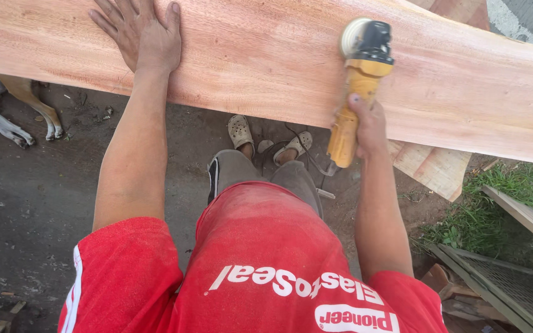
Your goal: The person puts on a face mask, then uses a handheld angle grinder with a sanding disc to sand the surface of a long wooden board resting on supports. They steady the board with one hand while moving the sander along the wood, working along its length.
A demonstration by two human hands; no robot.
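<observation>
the wooden plank [266, 68] lies flat across the top of the view, looking heavy and stiff; the left hand [140, 34] presses on it, fingers spread. the right hand [368, 126] is clenched round the yellow grinder [358, 86], best held by its handle.

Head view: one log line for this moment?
left hand: flat on plank | right hand: shut on grinder | grinder: disc on plank | dog: under plank

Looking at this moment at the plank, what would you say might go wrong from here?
The right hand alone holds the yellow grinder on the plank; a kick might twist it loose. Its cord hangs by the sandalled feet and may snag. The left hand is bare on the wood.
</observation>
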